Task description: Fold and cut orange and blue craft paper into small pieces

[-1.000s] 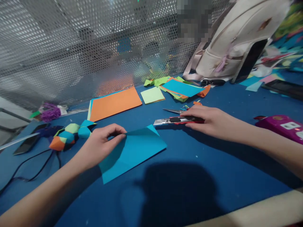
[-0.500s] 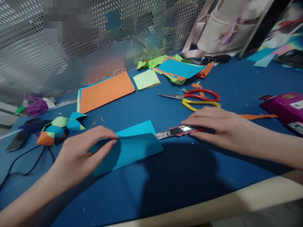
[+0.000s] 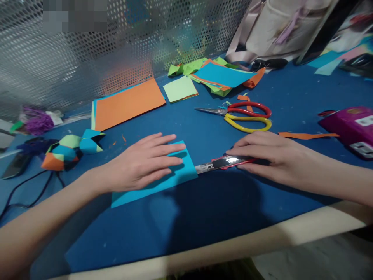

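Spread flat with its fingers apart, my left hand (image 3: 145, 161) lies over a blue sheet of paper (image 3: 186, 167) on the blue table. The sheet looks flat, though the palm hides much of it. On the right, my right hand (image 3: 265, 155) is closed around a red and black box cutter (image 3: 227, 161). The cutter's metal blade end points left and meets the sheet's right edge. Just behind the right hand are scissors (image 3: 247, 116) with one red and one yellow handle.
Behind are an orange sheet stack (image 3: 131, 105), small green squares (image 3: 180, 89) and a coloured paper pile (image 3: 223, 76). A folded paper piece (image 3: 68, 149) with a cord lies left. At right sit an orange strip (image 3: 309, 135) and a magenta object (image 3: 349, 128).
My left hand has let go of the raised paper flap and opened flat over the sheet, which now lies down. My right hand keeps the cutter at nearly the same place.
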A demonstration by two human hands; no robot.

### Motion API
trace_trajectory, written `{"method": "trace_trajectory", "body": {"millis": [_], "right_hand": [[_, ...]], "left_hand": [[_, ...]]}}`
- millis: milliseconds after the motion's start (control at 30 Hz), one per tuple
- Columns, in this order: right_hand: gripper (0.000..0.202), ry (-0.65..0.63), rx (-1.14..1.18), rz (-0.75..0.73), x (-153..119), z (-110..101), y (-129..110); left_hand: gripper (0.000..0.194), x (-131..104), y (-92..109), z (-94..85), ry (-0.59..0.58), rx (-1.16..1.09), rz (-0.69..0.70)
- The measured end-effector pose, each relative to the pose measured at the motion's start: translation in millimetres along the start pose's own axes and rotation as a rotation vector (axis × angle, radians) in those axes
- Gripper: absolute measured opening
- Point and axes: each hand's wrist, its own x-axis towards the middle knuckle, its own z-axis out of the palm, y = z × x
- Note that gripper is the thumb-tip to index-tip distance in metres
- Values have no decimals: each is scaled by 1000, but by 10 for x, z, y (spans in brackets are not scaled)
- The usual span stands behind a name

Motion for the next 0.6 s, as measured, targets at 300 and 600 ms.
{"method": "trace_trajectory", "body": {"millis": [300,600], "right_hand": [[25,-39,32,39,-25,-18,1],[28,-49,-10,17,225,47,94]], "left_hand": [[41,261,-312,363,-109,18,151],[45,60,-454,435,76,91,67]]}}
